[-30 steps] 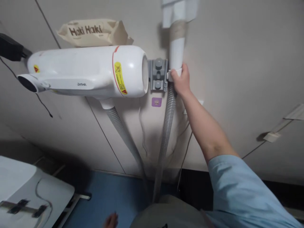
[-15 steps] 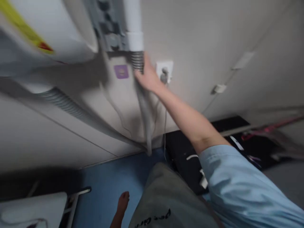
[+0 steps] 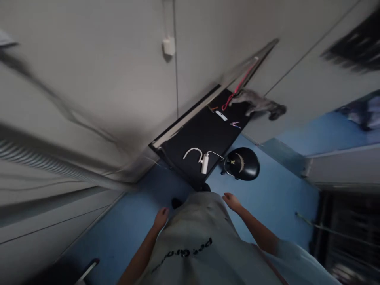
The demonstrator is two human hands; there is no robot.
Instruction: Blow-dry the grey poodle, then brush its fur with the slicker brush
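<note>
Left hand (image 3: 161, 217), right hand (image 3: 233, 202): by sides, seemingly empty (blurred; cannot tell if fingers apart or together) | white tap (image 3: 204, 163): flat on black table (image 3: 196, 132), near end, likely for stability

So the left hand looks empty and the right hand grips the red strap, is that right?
Not quite: in the head view the right hand looks empty, like the left hand; the red strap is by the gray animal, at the far end of the table.
</note>
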